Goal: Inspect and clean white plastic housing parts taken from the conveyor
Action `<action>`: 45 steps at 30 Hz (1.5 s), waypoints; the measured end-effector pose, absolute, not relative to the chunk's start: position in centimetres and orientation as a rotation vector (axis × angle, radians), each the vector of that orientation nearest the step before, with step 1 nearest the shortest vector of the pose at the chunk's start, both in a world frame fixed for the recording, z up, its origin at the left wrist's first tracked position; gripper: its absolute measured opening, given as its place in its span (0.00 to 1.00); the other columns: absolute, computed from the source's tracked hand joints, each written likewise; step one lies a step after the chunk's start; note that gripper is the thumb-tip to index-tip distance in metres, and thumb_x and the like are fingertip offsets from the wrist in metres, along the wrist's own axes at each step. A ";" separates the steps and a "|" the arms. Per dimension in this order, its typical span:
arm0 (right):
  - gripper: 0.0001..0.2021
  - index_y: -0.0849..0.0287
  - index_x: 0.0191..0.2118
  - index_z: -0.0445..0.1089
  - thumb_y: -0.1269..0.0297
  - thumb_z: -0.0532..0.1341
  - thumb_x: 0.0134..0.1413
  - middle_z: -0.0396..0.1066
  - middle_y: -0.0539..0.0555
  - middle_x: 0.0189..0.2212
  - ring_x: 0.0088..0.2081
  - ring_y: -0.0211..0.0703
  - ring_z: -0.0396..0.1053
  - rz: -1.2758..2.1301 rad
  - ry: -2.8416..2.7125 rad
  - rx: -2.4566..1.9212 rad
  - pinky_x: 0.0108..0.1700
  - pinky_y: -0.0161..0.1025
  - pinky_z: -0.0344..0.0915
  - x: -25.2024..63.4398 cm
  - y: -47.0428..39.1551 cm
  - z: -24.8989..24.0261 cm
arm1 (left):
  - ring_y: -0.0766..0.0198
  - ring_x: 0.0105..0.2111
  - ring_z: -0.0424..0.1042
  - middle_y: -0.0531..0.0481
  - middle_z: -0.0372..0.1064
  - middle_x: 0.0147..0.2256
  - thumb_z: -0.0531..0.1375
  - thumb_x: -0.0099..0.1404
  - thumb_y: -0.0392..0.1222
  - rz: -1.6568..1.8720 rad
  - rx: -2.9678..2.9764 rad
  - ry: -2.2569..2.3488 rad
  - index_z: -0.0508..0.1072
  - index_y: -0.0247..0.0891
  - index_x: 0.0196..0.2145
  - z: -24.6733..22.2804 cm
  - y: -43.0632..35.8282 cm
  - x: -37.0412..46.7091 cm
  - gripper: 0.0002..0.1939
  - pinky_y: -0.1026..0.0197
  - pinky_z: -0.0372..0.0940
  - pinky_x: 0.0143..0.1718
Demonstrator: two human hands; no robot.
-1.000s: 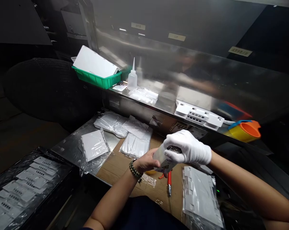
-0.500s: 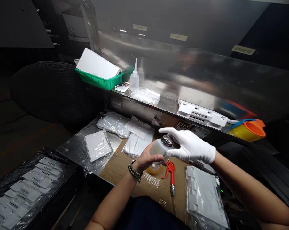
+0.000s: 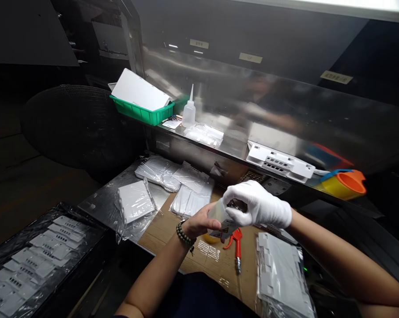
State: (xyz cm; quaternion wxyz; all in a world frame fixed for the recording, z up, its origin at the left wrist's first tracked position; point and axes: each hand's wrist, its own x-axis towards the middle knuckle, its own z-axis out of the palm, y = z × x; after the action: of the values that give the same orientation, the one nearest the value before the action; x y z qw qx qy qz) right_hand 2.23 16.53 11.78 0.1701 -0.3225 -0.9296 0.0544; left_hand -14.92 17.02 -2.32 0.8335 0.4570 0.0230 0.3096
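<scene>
A translucent bottle point(image 3: 220, 216) with a metal top is held by my bare left hand point(image 3: 201, 222), which has a beaded bracelet at its wrist. The bottle leans over, and a label shows on its lower side. My right hand point(image 3: 252, 204), in a white glove, has its thumb and fingers closed round the metal top. Below the hands a red air gun point(image 3: 237, 245) lies on the cardboard point(image 3: 193, 263). A yellow roll of tape point(image 3: 211, 239) is partly hidden under the bottle.
Bagged white panels lie left point(image 3: 136, 202) and right point(image 3: 284, 271). More panels point(image 3: 58, 240) fill a black-lined box at the far left. The shelf holds a green basket point(image 3: 146, 115), a nozzle bottle point(image 3: 189, 114), a slotted white part point(image 3: 279, 162) and a yellow-orange cup point(image 3: 345, 183).
My right hand has gone from spread fingers beside the top to closing round it. The bottle has tipped and turned, so its label now shows.
</scene>
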 end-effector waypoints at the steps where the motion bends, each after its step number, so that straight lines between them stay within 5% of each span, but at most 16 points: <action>1: 0.04 0.55 0.34 0.70 0.63 0.61 0.52 0.73 0.47 0.24 0.23 0.35 0.66 0.137 -2.622 -0.950 0.29 0.34 0.58 2.1 16.5 11.7 | 0.61 0.27 0.72 0.46 0.71 0.34 0.75 0.47 0.58 0.694 0.972 0.067 0.71 0.36 0.51 -2.4 16.9 -14.9 0.39 0.60 0.71 0.24; 13: 0.04 0.55 0.32 0.70 0.67 0.58 0.49 0.70 0.46 0.22 0.22 0.34 0.61 0.118 -2.552 -1.118 0.29 0.32 0.56 1.7 16.6 11.0 | 0.64 0.33 0.70 0.50 0.70 0.38 0.78 0.48 0.46 0.983 1.059 0.324 0.67 0.38 0.50 -2.8 15.7 -14.6 0.36 0.63 0.65 0.32; 23: 0.05 0.56 0.33 0.71 0.66 0.58 0.50 0.73 0.48 0.24 0.24 0.37 0.66 0.092 -2.488 -1.368 0.30 0.33 0.58 2.2 16.6 9.3 | 0.54 0.49 0.71 0.45 0.70 0.51 0.77 0.53 0.45 1.250 1.310 0.576 0.65 0.42 0.56 -4.5 14.7 -12.6 0.38 0.56 0.66 0.48; 26: 0.05 0.54 0.35 0.72 0.62 0.61 0.54 0.75 0.49 0.28 0.28 0.39 0.71 0.150 -2.461 -1.500 0.33 0.34 0.62 2.1 16.5 8.5 | 0.53 0.50 0.70 0.44 0.69 0.51 0.77 0.52 0.44 1.331 1.379 0.695 0.63 0.41 0.55 -5.4 15.1 -12.1 0.38 0.54 0.66 0.50; 28: 0.13 0.53 0.44 0.73 0.55 0.66 0.53 0.77 0.51 0.36 0.35 0.43 0.75 0.204 -2.409 -1.553 0.37 0.37 0.66 2.2 16.5 7.5 | 0.53 0.49 0.71 0.43 0.69 0.50 0.76 0.53 0.45 1.353 1.380 0.745 0.63 0.40 0.54 -5.8 15.6 -12.0 0.37 0.53 0.67 0.49; 31: 0.40 0.53 0.61 0.65 0.48 0.74 0.41 0.74 0.57 0.51 0.48 0.50 0.75 0.269 -2.274 -1.557 0.47 0.42 0.69 2.8 16.7 5.3 | 0.53 0.49 0.71 0.42 0.69 0.50 0.75 0.54 0.45 1.347 1.398 0.726 0.63 0.39 0.55 -6.6 16.5 -11.9 0.36 0.53 0.68 0.49; 32: 0.42 0.53 0.62 0.63 0.50 0.75 0.40 0.73 0.56 0.53 0.49 0.50 0.74 0.336 -2.233 -1.562 0.49 0.42 0.69 3.1 16.9 4.4 | 0.53 0.50 0.71 0.42 0.68 0.51 0.75 0.54 0.45 1.332 1.410 0.724 0.63 0.39 0.55 -7.0 16.9 -11.9 0.36 0.53 0.67 0.51; 37: 0.25 0.49 0.47 0.72 0.53 0.73 0.41 0.77 0.48 0.42 0.43 0.46 0.76 0.647 -2.008 -1.872 0.44 0.38 0.67 4.4 19.0 -1.1 | 0.47 0.59 0.64 0.39 0.62 0.58 0.76 0.50 0.47 1.123 1.402 0.908 0.62 0.41 0.58 -11.3 19.1 -11.7 0.42 0.47 0.64 0.58; 41: 0.24 0.54 0.49 0.70 0.53 0.69 0.47 0.78 0.54 0.45 0.48 0.52 0.75 0.610 -1.676 -2.181 0.45 0.40 0.66 5.9 21.3 -8.0 | 0.39 0.65 0.56 0.33 0.48 0.66 0.74 0.53 0.51 1.015 1.327 1.100 0.56 0.44 0.65 -15.8 19.8 -13.6 0.48 0.39 0.61 0.60; 45: 0.24 0.56 0.53 0.68 0.55 0.66 0.51 0.77 0.59 0.49 0.48 0.55 0.76 0.647 -1.499 -2.338 0.45 0.41 0.67 7.0 22.6 -14.8 | 0.43 0.63 0.60 0.35 0.51 0.65 0.69 0.58 0.54 1.006 1.227 1.227 0.59 0.45 0.64 -19.8 18.2 -18.0 0.41 0.41 0.63 0.59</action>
State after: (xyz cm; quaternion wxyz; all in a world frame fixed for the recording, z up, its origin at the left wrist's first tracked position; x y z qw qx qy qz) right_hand 6.99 22.56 -14.85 0.1446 -0.8112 -0.5203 0.2244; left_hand -18.00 18.17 -19.81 0.5378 0.5158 0.5157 0.4228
